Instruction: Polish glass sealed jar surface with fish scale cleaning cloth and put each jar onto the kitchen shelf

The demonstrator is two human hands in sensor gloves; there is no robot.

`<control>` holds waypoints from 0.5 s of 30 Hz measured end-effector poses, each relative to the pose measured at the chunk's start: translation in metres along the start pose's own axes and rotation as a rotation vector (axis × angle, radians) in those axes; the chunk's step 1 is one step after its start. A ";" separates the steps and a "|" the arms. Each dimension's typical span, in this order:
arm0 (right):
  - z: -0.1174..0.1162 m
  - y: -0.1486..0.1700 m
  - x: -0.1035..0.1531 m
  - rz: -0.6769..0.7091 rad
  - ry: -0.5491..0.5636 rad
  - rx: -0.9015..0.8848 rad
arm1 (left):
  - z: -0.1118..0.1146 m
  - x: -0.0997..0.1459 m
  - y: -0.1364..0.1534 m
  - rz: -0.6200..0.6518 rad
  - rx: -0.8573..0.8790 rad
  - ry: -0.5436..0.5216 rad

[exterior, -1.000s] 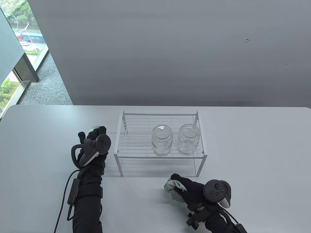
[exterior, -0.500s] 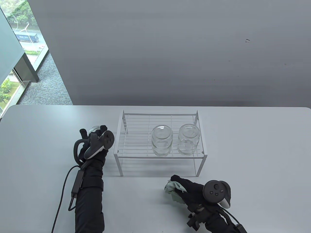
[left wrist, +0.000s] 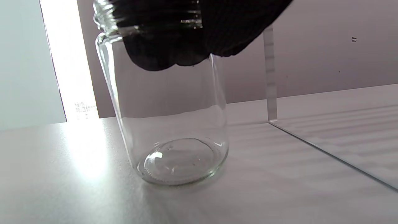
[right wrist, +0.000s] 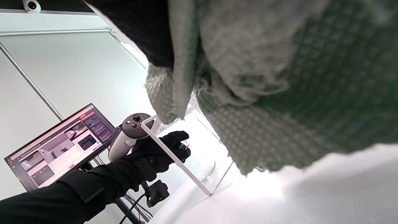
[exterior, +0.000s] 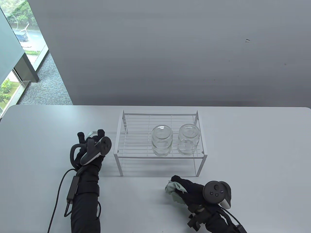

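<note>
Left of the white wire shelf, the left hand grips the neck of a glass jar (tilted, base edge on the table); two jars stand upside down on the shelf; in front of it, the right hand clutches the green cloth.

Jar: clear, glossy glass with a threaded neck and a finely ribbed base edge. Shelf jars: the same clear glass. Cloth: pale green woven fabric, matt, with a raised scale-like texture. Shelf: white-coated wire and frame, smooth. Gloves: black knit fabric, matt. Trackers: dark matt plastic. Table: smooth, pale, faintly sheened.
</note>
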State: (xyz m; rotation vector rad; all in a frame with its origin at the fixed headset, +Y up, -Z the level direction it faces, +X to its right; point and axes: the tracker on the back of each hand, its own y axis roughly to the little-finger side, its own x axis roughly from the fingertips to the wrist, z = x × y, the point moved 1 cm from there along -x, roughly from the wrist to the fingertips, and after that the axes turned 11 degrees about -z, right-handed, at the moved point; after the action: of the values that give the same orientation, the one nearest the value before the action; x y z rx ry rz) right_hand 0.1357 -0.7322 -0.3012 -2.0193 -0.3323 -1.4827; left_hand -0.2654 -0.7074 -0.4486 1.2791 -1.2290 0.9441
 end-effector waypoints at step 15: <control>0.002 -0.007 0.006 0.014 0.044 -0.030 | -0.048 0.085 0.011 0.071 0.243 0.341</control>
State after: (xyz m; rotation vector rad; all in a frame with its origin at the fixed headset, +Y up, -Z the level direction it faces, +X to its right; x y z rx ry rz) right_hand 0.1357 -0.7269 -0.2938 -2.0053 -0.2785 -1.5294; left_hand -0.2569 -0.6699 -0.3581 1.2030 -0.9178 1.3347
